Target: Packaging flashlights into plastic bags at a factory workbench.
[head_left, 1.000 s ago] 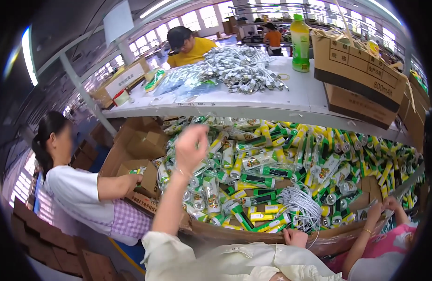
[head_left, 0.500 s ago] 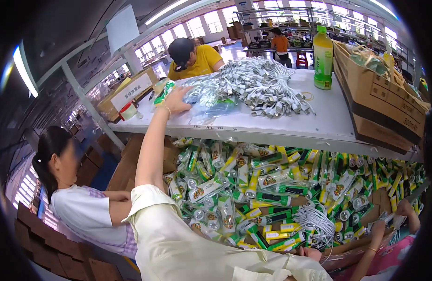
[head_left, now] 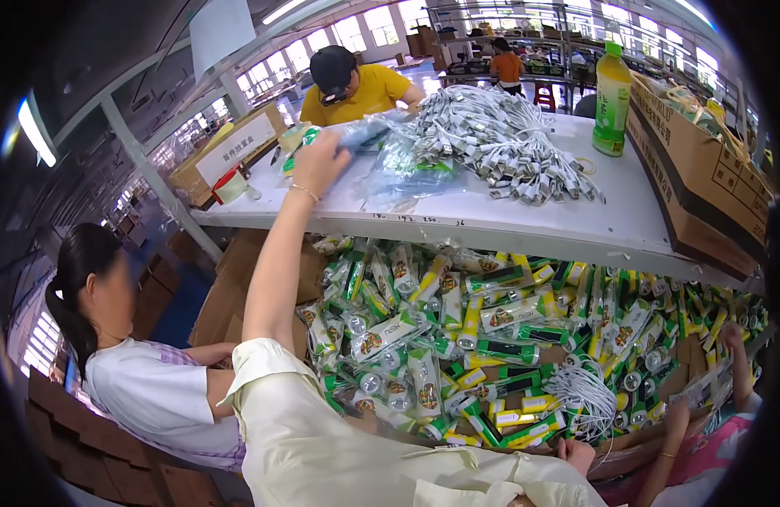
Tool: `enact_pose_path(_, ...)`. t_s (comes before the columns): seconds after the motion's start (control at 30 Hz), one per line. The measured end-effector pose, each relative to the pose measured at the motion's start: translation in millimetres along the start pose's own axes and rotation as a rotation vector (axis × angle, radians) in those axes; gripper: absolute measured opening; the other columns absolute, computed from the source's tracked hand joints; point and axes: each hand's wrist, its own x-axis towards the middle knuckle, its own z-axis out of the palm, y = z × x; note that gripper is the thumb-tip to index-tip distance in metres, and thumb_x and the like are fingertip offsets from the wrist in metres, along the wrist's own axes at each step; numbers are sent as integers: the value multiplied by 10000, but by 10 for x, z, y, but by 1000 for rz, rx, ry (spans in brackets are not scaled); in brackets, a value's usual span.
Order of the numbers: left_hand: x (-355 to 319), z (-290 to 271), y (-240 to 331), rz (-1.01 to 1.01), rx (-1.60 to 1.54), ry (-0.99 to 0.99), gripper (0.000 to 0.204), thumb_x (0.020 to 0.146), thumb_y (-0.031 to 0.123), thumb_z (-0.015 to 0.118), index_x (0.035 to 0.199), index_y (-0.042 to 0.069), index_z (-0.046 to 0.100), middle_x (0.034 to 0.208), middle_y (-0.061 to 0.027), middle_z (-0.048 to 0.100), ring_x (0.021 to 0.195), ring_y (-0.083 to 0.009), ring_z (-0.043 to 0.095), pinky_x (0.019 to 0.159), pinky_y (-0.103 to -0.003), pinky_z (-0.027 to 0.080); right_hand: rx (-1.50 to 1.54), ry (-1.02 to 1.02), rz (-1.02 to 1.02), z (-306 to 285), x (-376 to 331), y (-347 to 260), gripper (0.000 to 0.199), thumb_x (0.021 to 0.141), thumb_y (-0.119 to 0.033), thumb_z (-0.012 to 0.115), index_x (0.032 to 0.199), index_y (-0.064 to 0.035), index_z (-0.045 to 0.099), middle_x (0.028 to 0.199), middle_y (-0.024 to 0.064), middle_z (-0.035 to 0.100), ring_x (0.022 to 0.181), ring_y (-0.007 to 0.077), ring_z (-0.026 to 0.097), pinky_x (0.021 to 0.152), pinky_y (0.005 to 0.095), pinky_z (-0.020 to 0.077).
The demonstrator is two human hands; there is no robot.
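My left hand reaches over the white shelf, fingers curled at the edge of a bluish clear plastic bag. A flatter heap of clear bags lies beside it. Right of them is a big pile of white USB cables. Low in the picture, my right hand has its fingers curled at the box's near edge; whatever it may hold is hidden. Just beyond it, a bundle of white cables rests on green and yellow flashlights, many in clear bags.
On the shelf stand a green-capped drink bottle, a cardboard carton, a tape roll and a labelled box. Co-workers are at left, across the shelf and at right, with one hand over the flashlights.
My left hand has gone from spread fingers on the bags to curled fingers, rising slightly. The bluish bag has shifted with it. The whole view has moved a little.
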Motion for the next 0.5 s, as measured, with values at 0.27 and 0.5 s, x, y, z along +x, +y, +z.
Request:
enact_pose_path(0.27, 372, -276, -110, -101, -147, 563, 174, 803, 193, 601, 922, 65, 607, 788, -108, 585, 669, -275, 584, 599, -369, 459, -6, -14, 8, 34, -35, 26, 292, 792, -213, 592, 558, -47, 539, 549, 144, 537, 534, 338, 543, 526, 438, 406)
enact_pose_path(0.5, 213, -846, -358, -253, -278, 837, 182, 780, 151, 661, 899, 15, 679, 709, -48, 626, 587, -121, 532, 542, -277, 413, 93, -90, 52, -90, 138, -90, 206, 764, -251, 655, 672, -68, 635, 616, 126, 585, 600, 328, 584, 573, 416, 447)
